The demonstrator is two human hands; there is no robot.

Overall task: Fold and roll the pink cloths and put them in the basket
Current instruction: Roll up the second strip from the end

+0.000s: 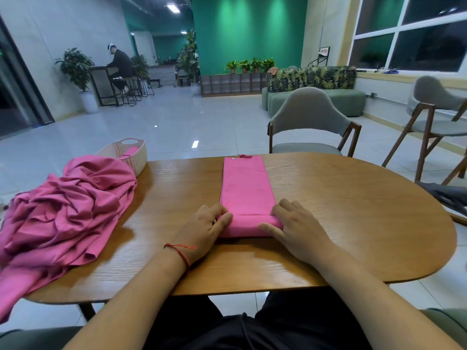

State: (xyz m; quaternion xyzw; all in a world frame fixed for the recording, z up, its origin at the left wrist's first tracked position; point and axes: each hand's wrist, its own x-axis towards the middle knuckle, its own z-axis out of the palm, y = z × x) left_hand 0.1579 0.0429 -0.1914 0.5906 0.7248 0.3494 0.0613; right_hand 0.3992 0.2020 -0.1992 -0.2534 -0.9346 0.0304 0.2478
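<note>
Both bare forearms reach forward; left hand [202, 231] and right hand [295, 231] each grip one end of the started roll, fingers curled over it; pink cloth [246, 188] smooth, matte, folded into a long narrow strip, lying mid-desk [353, 210], oval, wood-grained; crumpled pink pile [68, 203] at left; pale woven basket [134, 152] behind it at the far-left edge.

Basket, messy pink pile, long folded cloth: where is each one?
basket [141, 158], head view, its slatted side wall.
messy pink pile [75, 198], head view, its crumpled middle.
long folded cloth [246, 183], head view, its flat unrolled part.
</note>
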